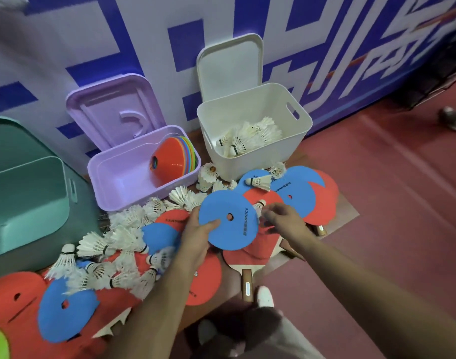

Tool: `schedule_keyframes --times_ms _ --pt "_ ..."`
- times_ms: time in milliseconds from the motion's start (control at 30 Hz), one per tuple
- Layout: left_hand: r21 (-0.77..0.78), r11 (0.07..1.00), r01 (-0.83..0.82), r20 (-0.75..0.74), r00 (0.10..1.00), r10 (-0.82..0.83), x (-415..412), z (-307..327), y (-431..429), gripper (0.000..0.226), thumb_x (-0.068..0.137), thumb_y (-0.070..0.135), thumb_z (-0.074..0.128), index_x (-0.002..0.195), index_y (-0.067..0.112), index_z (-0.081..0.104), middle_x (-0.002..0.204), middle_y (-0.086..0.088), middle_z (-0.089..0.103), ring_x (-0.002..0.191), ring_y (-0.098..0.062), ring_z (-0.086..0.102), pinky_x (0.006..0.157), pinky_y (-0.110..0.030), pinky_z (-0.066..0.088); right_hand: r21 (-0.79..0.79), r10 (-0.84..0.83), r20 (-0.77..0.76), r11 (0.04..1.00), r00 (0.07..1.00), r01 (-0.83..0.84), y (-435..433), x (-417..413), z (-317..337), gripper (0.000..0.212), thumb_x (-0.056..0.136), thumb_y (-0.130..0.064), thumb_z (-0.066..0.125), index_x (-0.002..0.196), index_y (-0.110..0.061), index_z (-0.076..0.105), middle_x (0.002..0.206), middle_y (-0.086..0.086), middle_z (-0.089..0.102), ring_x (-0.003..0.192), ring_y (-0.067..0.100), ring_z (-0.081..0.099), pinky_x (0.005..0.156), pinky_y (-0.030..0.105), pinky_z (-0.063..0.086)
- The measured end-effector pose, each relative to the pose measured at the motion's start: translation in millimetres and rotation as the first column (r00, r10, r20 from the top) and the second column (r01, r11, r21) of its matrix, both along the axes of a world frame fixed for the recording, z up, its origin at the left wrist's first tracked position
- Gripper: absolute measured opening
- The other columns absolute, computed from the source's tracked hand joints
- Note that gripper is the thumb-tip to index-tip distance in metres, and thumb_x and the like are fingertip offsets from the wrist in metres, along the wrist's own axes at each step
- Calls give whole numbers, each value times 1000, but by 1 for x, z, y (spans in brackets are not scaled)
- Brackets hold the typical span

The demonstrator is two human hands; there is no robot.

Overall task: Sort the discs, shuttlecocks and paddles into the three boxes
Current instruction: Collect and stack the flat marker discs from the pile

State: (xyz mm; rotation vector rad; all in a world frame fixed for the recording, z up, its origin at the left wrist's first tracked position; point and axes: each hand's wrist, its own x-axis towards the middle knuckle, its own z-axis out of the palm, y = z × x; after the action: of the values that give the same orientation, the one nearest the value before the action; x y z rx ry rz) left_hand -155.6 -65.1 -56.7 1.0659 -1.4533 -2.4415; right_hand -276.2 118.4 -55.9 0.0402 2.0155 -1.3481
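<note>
Firstly, locate the three open boxes standing along the printed wall at the far side of the table (pixel 346 211). The green box (pixel 27 198) is at the left and shows nothing inside. The white box (pixel 252 161) is at the right and holds a heap of shuttlecocks (pixel 250 137). The purple box (pixel 133 182) stands between them and holds a nested stack of coloured cone markers (pixel 170 161) lying on its side. The purple and white lids lean upright behind their boxes.

In front of the boxes, note the mixed pile: flat red and blue discs (pixel 63 307), loose shuttlecocks (pixel 113 244) and red paddles (pixel 247 281) with wooden handles, all overlapping.

Your left hand (pixel 198 237) grips a blue disc (pixel 229 221) at its left edge, thumb on top, and holds it raised above the pile, near the middle of the view. Your right hand (pixel 284 218) is just beside the disc's right edge with its fingers bent. You cannot tell whether it holds anything. A single shuttlecock (pixel 259 204) lies just beyond those fingertips.
</note>
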Motion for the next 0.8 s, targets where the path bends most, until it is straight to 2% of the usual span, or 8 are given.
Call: schedule_keyframes --times_ms 100,200,267,333,400,467,600,800 --pt "-9 999 -35 7 999 35 -17 0 11 39 87 -7 58 115 21 58 115 -4 68 102 -20 68 79 -36 56 244 -2 -172 969 985 45 34 -49 -22 26 90 -23 65 108 -4 61 102 16 66 85 25 63 78 43 54" --pt "-32 999 -39 32 999 40 -39 4 21 39 89 -4 58 120 20 55 118 -8 65 96 -26 67 53 -31 55 455 137 -277 891 951 4 62 -100 -40 56 86 -34 70 127 1 54 129 16 57 120 29 52 98 37 43" --pt "-52 998 -45 66 997 48 -54 3 31 42 90 0 58 127 19 51 121 -12 64 96 -35 62 42 -47 51 532 239 -282 845 929 -56 73 -125 -50 71 83 -39 71 137 -1 46 136 19 50 130 31 42 104 37 38" --pt "-71 994 -84 82 993 90 -68 0 40 43 89 0 59 126 22 53 123 -11 64 99 -34 63 62 -64 48 580 300 -245 808 922 -109 77 -139 -62 82 79 -48 73 141 -5 41 134 22 47 127 33 44 104 38 39" --pt "-49 990 -133 61 989 136 -80 -5 51 44 85 0 63 121 24 57 120 -6 67 105 -30 66 80 -53 55 622 344 -226 771 911 -137 75 -148 -72 87 74 -56 75 138 -8 43 132 20 45 123 35 44 104 41 39" --pt "-23 983 -183 63 981 184 -87 -9 61 41 84 -2 64 116 24 60 114 -2 70 105 -26 67 81 -43 55 656 380 -243 742 892 -138 75 -154 -80 89 70 -62 74 135 -11 42 133 19 41 124 37 41 105 43 38" --pt "5 976 -217 98 972 216 -90 -20 76 42 87 -3 60 121 21 58 117 -3 69 106 -25 67 85 -44 55 718 494 -224 666 840 -201 78 -171 -87 95 68 -68 71 137 -12 37 138 18 35 129 39 34 109 45 31" --pt "-28 958 -284 147 947 285 -88 -34 85 45 85 -5 62 121 21 58 120 -5 68 107 -25 66 81 -40 55 711 561 -244 658 791 -248 69 -181 -88 78 70 -55 78 122 -7 46 123 15 44 115 36 40 101 42 34"
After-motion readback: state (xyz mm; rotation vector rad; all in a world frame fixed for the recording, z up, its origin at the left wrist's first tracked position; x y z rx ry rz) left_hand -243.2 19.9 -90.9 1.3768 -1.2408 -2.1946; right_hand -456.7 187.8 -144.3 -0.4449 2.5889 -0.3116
